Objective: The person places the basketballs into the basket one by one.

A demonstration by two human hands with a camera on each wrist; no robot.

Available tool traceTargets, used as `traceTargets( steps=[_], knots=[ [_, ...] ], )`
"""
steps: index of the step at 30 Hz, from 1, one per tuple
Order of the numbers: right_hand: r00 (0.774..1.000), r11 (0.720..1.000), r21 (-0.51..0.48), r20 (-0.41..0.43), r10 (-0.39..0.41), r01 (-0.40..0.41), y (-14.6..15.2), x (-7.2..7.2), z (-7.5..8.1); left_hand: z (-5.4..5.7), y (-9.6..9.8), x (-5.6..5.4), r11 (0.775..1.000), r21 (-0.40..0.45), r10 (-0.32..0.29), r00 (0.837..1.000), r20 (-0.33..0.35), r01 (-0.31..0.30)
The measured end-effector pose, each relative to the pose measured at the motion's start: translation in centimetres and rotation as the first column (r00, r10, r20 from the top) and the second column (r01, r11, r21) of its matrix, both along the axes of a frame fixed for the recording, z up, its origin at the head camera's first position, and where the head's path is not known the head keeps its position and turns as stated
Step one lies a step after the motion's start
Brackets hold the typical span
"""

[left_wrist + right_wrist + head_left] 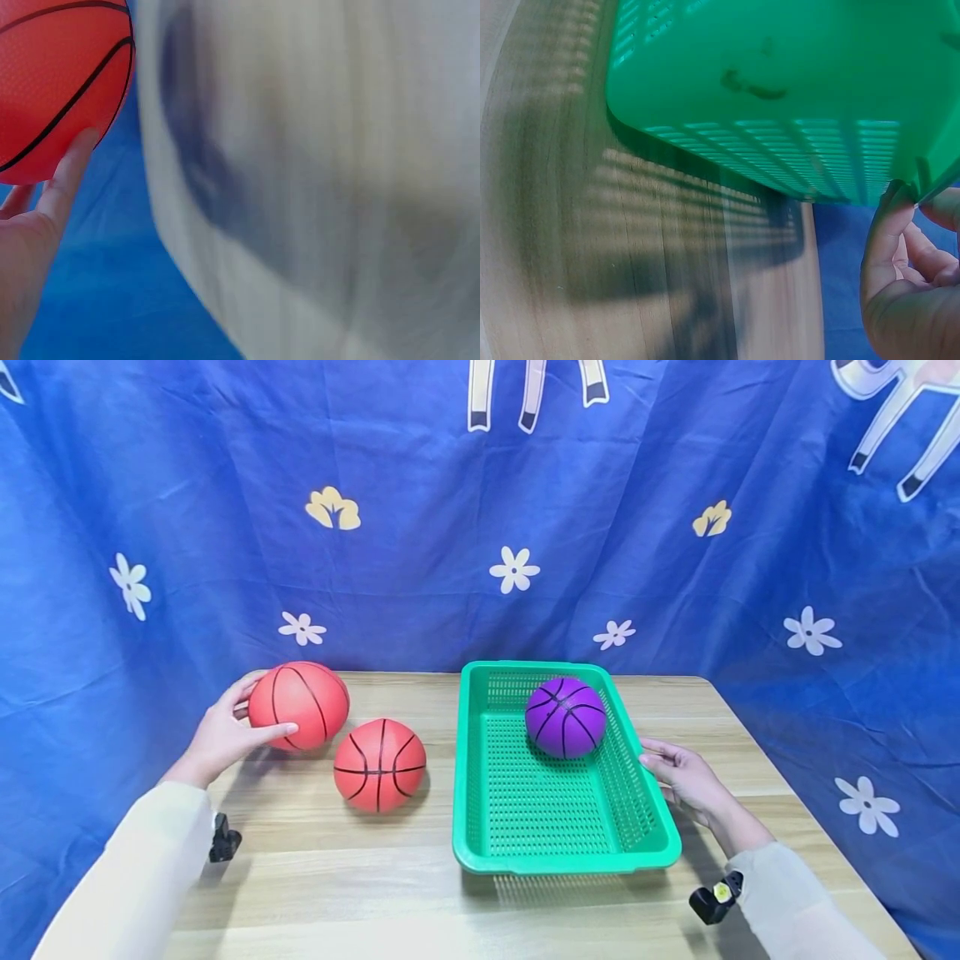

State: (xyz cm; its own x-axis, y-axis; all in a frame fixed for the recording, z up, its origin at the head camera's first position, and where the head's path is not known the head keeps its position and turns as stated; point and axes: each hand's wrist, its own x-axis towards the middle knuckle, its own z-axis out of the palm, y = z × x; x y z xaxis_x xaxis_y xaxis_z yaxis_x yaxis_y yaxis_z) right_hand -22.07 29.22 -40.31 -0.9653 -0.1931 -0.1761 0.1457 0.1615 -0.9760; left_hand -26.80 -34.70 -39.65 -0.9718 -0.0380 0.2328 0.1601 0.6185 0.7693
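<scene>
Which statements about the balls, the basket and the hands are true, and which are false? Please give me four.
1. The left hand holds a round red ball with black lines. True.
2. The right hand holds the rectangular green plastic basket by its rim. True.
3. The basket contains two balls. False: it contains only one round purple ball with black lines.
4. Both red balls are being held. False: the other red ball rests on the pale wooden table.
</scene>
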Motion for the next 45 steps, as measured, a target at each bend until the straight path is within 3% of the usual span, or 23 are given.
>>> traceTargets(
  steps=[11,24,34,41,45],
  knots=[
    [1.0,1.0,0.009,0.007,-0.004,0.004,-0.1,0.1,0.1,3.9,-0.4,-0.5,1.0,-0.006,-0.006,1.0,-0.025,0.006],
    [0.998,0.999,-0.029,-0.036,0.043,-0.044,0.4,0.0,-0.4,8.2,2.0,-0.8,0.999,-0.03,-0.032,0.997,-0.071,0.03],
    [1.0,1.0,-0.003,-0.008,0.01,-0.01,0.1,0.1,-0.1,9.8,5.0,-1.8,0.993,-0.017,-0.115,0.989,-0.088,0.114],
    [0.994,0.995,-0.049,-0.066,0.087,-0.091,1.4,-1.0,-1.7,10.4,7.8,-2.0,0.982,-0.005,-0.19,0.976,-0.104,0.19],
    [0.996,0.996,-0.048,-0.048,0.077,-0.079,1.9,-1.5,-2.4,10.5,9.4,-2.2,0.965,0.031,-0.256,0.96,-0.115,0.261]
  ],
)
